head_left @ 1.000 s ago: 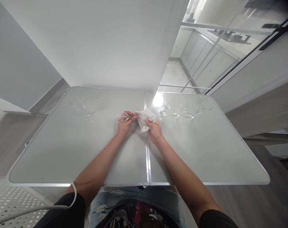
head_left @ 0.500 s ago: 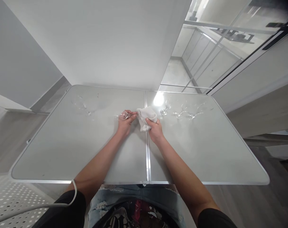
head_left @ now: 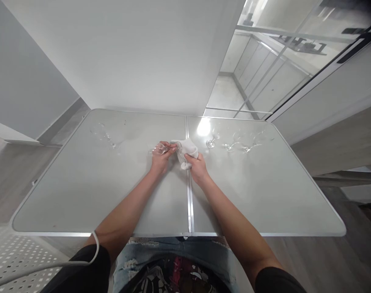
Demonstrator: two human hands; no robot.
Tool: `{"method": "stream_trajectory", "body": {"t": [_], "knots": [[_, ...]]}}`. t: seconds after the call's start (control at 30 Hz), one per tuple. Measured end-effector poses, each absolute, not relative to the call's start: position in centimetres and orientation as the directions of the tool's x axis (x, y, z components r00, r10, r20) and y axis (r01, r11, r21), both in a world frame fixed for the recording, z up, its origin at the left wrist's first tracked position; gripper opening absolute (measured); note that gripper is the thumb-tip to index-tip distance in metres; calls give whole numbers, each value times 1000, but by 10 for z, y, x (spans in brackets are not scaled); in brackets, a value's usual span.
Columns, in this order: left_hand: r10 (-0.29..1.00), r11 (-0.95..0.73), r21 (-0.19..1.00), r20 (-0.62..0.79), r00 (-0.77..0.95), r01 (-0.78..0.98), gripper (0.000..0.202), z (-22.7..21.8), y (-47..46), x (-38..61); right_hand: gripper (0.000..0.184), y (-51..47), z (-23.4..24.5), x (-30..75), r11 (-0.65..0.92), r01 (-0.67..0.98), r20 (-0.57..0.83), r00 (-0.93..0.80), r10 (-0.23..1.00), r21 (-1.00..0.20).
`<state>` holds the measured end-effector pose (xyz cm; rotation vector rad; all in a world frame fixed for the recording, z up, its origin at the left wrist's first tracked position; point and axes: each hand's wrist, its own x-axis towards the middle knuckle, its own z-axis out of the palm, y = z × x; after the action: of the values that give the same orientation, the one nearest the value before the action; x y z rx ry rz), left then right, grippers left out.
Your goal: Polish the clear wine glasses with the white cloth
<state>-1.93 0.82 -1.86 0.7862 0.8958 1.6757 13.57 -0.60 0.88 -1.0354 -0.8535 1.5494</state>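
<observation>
My left hand (head_left: pixel 160 159) is closed on a clear stemmed glass (head_left: pixel 159 149), held sideways over the middle of the grey table (head_left: pixel 96 191). Its foot points left, and its bowl goes into a white cloth (head_left: pixel 185 149). My right hand (head_left: pixel 196 166) is wrapped round that cloth, just right of the left hand and over the table's centre seam. The glass's bowl is hidden inside the cloth.
Several clear stemmed glasses (head_left: pixel 234 142) stand in a row at the back right of the table. Another glass (head_left: pixel 103 135) lies at the back left. A white wall rises behind the table, with glass partitions to the right. A perforated white surface (head_left: pixel 17 260) is at the lower left.
My right hand and the cloth have shifted slightly left, closer to the left hand. The glass stays held in the same place.
</observation>
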Motion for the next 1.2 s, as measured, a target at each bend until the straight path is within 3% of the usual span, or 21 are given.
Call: {"method": "stream_trajectory", "body": {"t": [0.1,0.27,0.47,0.6,0.77,0.9,1.0,1.2], "knots": [[951,-192,850,38,-306,-490,42,-18,8,-21,27,-4,12,138,-218,-373,-211,-60,976,-902],[985,-118,863,40,-166,-491,42,-15,4,-17,28,-2,13,138,-188,-381,-171,-77,982,-905],[946,-220,854,70,-316,-470,41,-18,6,-16,23,-8,11,135,-146,-360,-144,-32,989,-921],[962,-191,864,69,-265,-466,42,-20,8,-17,26,-8,9,136,-147,-384,-140,-46,989,-911],[940,-214,853,47,-338,-475,43,-18,8,-17,24,-6,14,139,-166,-373,-160,-47,986,-913],[966,-178,876,68,-250,-449,42,-15,5,-15,25,-6,15,138,-154,-362,-145,-51,988,-920],[941,-228,880,90,-326,-416,41,-15,6,-16,22,-5,14,138,-181,-316,-170,-63,983,-931],[917,-230,896,69,-393,-379,47,-22,11,-19,6,-9,34,152,60,-165,60,4,998,-984]]}}
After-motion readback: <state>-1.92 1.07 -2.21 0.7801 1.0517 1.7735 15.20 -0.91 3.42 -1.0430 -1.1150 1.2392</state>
